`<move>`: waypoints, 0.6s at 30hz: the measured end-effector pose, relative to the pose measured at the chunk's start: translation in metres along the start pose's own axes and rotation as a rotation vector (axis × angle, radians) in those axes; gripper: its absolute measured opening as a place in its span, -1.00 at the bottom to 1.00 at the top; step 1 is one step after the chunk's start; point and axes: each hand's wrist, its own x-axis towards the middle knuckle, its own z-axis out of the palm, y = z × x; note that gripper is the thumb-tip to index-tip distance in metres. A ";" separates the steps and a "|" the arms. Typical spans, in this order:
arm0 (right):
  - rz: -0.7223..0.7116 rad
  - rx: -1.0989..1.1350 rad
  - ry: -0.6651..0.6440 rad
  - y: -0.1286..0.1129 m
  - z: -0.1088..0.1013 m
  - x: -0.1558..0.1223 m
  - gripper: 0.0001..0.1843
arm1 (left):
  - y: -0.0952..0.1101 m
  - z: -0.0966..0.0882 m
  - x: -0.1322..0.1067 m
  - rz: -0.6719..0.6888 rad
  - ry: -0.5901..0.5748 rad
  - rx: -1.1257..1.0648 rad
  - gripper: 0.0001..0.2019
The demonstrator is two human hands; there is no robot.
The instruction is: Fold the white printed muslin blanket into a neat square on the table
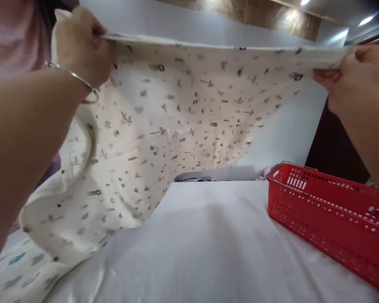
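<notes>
A cream cloth (pixel 164 126) with small dark printed motifs is stretched out in the air in front of me. My left hand (pixel 80 46), with a thin metal bangle on the wrist, is closed on its top edge at the upper left. My right hand (pixel 355 75) pinches the same edge at the upper right. The top edge runs taut between both hands. The cloth's lower part sags down to the left and rests on the white-covered surface (pixel 214 252).
A red perforated plastic basket (pixel 331 219) with a metal handle stands on the right of the surface. Another patterned fabric (pixel 15 269) lies at the lower left. A white wall stands behind, and a person in pink is at the upper left.
</notes>
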 end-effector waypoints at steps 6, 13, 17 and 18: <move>0.230 -0.080 -0.102 0.037 -0.036 -0.127 -0.77 | 0.016 0.043 -0.097 0.018 0.061 0.118 -0.38; 0.493 -0.348 -0.517 0.079 -0.126 -0.345 -0.67 | 0.011 0.132 -0.344 -0.066 -0.741 -0.099 -0.71; 0.869 -0.193 -0.460 0.091 -0.182 -0.440 -0.59 | 0.026 0.154 -0.456 -0.156 -0.882 -0.212 -0.74; 0.936 -0.165 -0.431 0.091 -0.194 -0.452 -0.59 | 0.031 0.154 -0.470 -0.160 -0.870 -0.201 -0.73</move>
